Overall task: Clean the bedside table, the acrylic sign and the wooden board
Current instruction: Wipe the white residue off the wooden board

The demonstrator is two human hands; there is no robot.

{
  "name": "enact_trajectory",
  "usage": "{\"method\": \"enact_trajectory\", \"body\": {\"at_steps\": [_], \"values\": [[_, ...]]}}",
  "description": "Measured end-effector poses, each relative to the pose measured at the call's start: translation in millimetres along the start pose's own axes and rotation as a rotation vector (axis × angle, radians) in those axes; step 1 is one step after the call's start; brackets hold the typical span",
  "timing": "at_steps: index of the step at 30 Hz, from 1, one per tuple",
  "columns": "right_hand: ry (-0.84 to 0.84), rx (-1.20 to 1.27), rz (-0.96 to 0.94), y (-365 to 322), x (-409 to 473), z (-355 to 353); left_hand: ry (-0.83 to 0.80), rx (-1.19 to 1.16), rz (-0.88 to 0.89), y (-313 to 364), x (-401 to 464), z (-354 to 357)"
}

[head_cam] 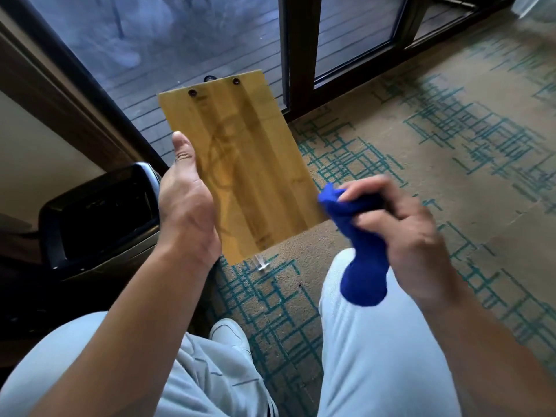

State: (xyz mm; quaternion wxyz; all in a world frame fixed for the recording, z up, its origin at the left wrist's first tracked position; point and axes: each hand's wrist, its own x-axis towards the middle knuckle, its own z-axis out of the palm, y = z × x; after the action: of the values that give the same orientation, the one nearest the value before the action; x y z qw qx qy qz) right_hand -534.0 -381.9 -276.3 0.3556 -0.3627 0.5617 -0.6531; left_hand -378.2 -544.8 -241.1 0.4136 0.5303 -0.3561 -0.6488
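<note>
While left hand (pixel 186 206) grips, wooden board (pixel 240 164) points away, lengthwise.

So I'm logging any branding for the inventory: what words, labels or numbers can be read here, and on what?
None can be read.
Board, held by the left hand: a faint dark looping mark, no legible letters.
Cloth, gripped by the right hand: no label showing.
Bin: no text visible.
</note>
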Motion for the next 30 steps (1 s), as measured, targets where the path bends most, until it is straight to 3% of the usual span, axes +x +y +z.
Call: {"method": "enact_trajectory", "body": {"at_steps": [2,5,8,12,15,20,27,30], "values": [[0.197,0.139,0.097,9,10,-12,-0.08,0.042,0.041,1,-4,2],[0.265,0.079,0.155,16,24,-18,-0.178,0.086,0.085,-3,-8,3],[0.216,0.038,0.176,16,30,-7,-0.24,0.152,0.108,-9,-10,4],[0.021,-0.072,0.13,11,33,6,-0.276,0.179,0.117,-14,-11,7],[-0.084,-0.003,0.102,5,33,15,-0.279,0.204,0.162,-16,-9,8],[-0.045,0.098,0.117,8,35,18,-0.27,0.271,0.202,-21,-1,5],[0.106,0.259,0.223,26,58,3,-0.514,0.381,0.131,-30,11,-6],[0.056,0.19,0.196,38,76,-8,-0.582,0.375,0.113,-42,15,-7]]}}
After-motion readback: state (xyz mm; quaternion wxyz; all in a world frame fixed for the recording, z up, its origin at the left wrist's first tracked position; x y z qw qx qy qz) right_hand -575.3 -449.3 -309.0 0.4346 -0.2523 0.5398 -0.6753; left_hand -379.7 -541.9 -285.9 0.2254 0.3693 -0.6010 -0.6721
